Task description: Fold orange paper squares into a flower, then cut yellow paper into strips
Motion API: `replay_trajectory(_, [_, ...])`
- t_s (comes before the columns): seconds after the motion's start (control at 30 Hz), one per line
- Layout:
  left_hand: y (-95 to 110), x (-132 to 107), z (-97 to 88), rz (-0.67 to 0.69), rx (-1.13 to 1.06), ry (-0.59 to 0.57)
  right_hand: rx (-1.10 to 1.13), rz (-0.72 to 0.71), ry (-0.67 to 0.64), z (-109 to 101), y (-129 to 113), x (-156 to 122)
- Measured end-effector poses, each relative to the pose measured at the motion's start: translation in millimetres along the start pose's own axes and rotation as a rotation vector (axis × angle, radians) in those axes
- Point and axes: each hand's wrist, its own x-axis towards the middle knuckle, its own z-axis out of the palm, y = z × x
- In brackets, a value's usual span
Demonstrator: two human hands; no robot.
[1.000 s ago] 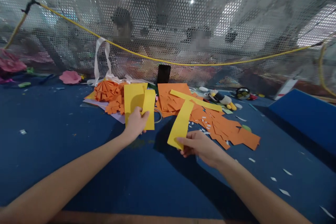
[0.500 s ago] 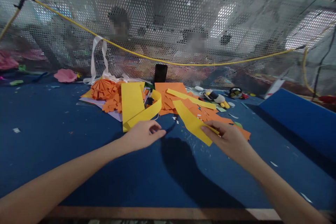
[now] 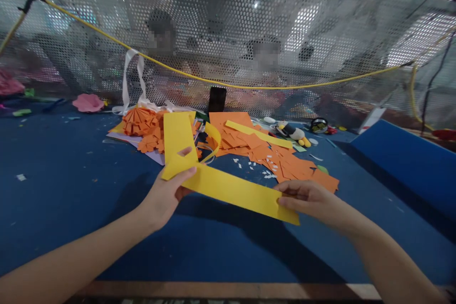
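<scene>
A long yellow paper strip is stretched flat between my two hands above the blue table. My left hand pinches its left end, with a finger over the lower edge of a wider yellow sheet that rises behind it. My right hand pinches the strip's right end. A curled yellow strip loops just beyond the wide sheet.
Orange paper scraps and folded orange fans lie behind the hands, with another yellow strip on top. A black phone leans on the perforated screen. A raised blue block stands at right; a pink paper flower at far left.
My right hand brought the yellow strip down toward me and my left hand took hold of its other end, so it now spans both hands. The left hand lifted off the table.
</scene>
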Motion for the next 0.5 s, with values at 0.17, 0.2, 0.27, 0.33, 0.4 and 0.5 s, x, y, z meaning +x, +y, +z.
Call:
replay_trajectory(0.17, [1,11,-19.3,0.191,0.781,-0.053,-0.282,0.089,-0.082,-13,25,15])
replay_trajectory(0.2, [2,17,-15.6,0.351,0.995,-0.027,-0.316,0.071,-0.078,-12,25,18])
replay_trajectory(0.27, [3,33,-4.4,0.617,1.327,0.101,-0.341,0.03,-0.075,-7,25,24])
replay_trajectory(0.33, [2,52,7.1,0.684,1.531,0.115,-0.356,-0.007,-0.083,-2,24,27])
replay_trajectory(0.4, [3,73,16.0,0.623,1.594,-0.014,-0.369,-0.042,-0.075,3,23,28])
replay_trajectory(0.5, [19,103,29.2,0.619,1.583,-0.062,-0.339,-0.071,-0.002,7,23,27])
